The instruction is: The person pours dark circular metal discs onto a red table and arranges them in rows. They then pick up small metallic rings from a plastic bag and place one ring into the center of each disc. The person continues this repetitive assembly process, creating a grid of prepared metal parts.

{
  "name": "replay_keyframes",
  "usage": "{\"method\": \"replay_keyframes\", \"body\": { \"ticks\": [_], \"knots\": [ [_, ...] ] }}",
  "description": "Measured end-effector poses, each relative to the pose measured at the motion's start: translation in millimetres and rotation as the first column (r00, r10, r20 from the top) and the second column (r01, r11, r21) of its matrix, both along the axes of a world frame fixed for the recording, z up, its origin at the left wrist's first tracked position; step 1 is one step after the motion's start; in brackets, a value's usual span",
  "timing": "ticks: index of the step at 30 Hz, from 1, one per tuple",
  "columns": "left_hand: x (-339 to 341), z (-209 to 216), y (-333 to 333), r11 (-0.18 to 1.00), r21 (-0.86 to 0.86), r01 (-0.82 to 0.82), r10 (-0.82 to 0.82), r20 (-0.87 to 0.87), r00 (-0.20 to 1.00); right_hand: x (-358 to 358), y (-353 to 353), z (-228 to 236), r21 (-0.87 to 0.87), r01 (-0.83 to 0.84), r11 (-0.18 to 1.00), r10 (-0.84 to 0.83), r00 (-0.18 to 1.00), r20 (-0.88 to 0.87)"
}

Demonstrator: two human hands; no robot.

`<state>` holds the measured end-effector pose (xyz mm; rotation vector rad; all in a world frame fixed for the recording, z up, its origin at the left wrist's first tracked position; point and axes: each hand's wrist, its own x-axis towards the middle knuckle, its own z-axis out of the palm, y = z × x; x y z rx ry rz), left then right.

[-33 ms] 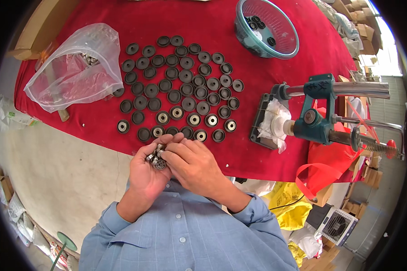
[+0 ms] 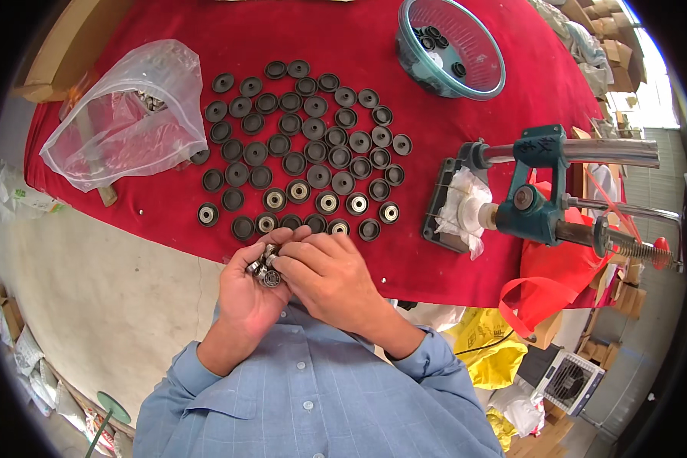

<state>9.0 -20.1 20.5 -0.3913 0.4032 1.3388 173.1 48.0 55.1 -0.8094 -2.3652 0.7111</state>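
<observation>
Silver metal bearings (image 2: pixel 272 278) lie in the palm of the left hand (image 2: pixel 246 296), whose fingers curl partway around the small cluster. The right hand (image 2: pixel 332 276) meets them from the other side, its fingers drawn nearly together; whether they pinch one bearing cannot be told. Each piece is probably rigid, dense for its size and slippery, best taken by its outer rim. Beyond, black round caps (image 2: pixel 294 162), several with metal centres, cover the red-clothed worktop (image 2: pixel 343 38), between a clear plastic bag (image 2: pixel 141 141) at left and a green press (image 2: pixel 540 219) at right.
</observation>
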Motion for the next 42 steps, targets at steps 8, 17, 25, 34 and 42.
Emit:
{"method": "replay_keyframes", "body": {
  "ticks": [8, 17, 25, 34, 42],
  "knots": [
    [-4, 3, -1, 0.994, -0.105, 0.033, -0.029, 0.036, 0.999, 24, 60, -20, 0.164, 0.411, 0.897, -0.396, 0.911, -0.118],
    [-5, 0, -4, 0.991, -0.117, 0.071, -0.069, 0.018, 0.997, 26, 64, -53, 0.255, 0.411, 0.875, -0.418, 0.908, -0.031],
    [-5, -3, -7, 0.993, -0.099, 0.067, -0.066, 0.014, 0.998, 23, 56, -44, 0.298, 0.395, 0.869, -0.421, 0.907, 0.025],
    [-5, -5, -11, 0.994, -0.083, 0.073, -0.072, 0.012, 0.997, 21, 48, -43, 0.404, 0.348, 0.846, -0.439, 0.885, 0.155],
    [-2, -1, -7, 0.999, -0.028, 0.032, -0.032, 0.019, 0.999, 23, 45, -20, 0.226, 0.369, 0.901, -0.376, 0.926, -0.014]
  ]
}}
